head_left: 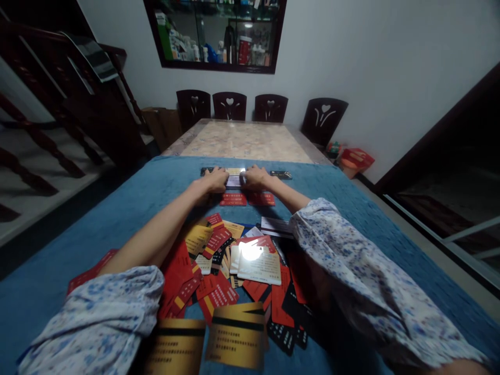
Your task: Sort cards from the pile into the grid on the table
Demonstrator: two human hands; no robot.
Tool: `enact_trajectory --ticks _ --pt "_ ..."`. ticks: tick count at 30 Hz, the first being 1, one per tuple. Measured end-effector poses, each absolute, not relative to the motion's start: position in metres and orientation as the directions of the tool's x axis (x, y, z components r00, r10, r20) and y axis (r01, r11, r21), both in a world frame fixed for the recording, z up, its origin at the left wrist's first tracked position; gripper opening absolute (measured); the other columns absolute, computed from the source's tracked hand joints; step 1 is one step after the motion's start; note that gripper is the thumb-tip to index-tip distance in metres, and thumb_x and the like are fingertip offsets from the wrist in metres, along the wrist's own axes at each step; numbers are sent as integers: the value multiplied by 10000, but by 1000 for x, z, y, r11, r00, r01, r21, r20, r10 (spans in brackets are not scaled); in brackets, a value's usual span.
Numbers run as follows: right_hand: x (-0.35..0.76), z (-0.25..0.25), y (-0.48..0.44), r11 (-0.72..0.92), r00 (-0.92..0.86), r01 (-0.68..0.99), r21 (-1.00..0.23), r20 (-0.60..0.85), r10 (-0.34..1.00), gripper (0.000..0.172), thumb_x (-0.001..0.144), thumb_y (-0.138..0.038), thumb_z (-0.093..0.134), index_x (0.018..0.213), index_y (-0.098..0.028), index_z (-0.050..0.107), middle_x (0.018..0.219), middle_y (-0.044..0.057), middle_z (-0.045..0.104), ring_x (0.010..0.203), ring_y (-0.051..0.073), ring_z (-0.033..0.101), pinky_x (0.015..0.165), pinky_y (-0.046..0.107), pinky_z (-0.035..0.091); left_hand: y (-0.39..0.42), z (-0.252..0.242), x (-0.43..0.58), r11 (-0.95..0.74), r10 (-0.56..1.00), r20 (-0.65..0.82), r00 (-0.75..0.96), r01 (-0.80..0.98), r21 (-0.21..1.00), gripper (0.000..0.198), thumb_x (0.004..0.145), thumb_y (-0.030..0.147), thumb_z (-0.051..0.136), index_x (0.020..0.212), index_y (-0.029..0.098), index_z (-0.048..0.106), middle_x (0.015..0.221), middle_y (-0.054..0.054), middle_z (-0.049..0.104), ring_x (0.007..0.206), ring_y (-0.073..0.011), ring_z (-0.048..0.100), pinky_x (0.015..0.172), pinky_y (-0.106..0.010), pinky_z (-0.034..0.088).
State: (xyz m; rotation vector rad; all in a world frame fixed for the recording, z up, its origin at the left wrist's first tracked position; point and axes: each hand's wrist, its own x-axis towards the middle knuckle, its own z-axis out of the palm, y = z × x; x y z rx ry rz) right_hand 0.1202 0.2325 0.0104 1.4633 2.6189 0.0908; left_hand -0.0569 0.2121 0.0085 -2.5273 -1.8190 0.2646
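Both my arms reach forward over a blue cloth [117,208]. My left hand [215,180] and my right hand [255,178] meet at the far side, fingers curled on a pale card [235,180] that lies between them. That card sits in a row with a dark card [282,175] to the right and another dark card [207,170] to the left. Two red cards [233,199] lie just nearer than the hands. A loose heap of red, gold, white and black cards [234,271] is spread below my forearms.
Beyond the cloth the marble tabletop [244,139] runs to several dark chairs [229,106] against the wall. A wooden staircase [58,104] rises at left. Red bags [355,158] sit on the floor at right. A glass door frame [449,208] lies at right.
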Motion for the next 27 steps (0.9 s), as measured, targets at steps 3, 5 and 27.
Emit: enact_trajectory --ticks 3,5,27 --pt "119 14 232 527 -515 841 119 -118 849 352 915 -429 665 1205 -241 730 1405 159 633 1322 374 508 1026 500 447 215 6 -57 -316 943 -144 299 943 -110 532 760 95 585 1286 168 623 1416 -182 550 1360 -363 457 1116 -594 414" --pt "117 15 232 528 -514 841 116 -130 848 352 911 -420 668 1206 -240 734 1404 152 641 1327 372 517 1033 500 448 218 3 -57 -314 943 -155 295 942 -119 548 754 93 589 1296 164 620 1411 -184 557 1358 -362 463 1112 -585 415" --pt "100 17 244 488 -461 863 129 -193 866 489 796 -249 689 1275 -157 716 1284 169 729 1252 344 623 933 386 576 226 -3 -57 -282 949 -168 267 957 -74 513 735 120 608 1243 172 652 1395 -196 561 1371 -387 458 1125 -602 393"
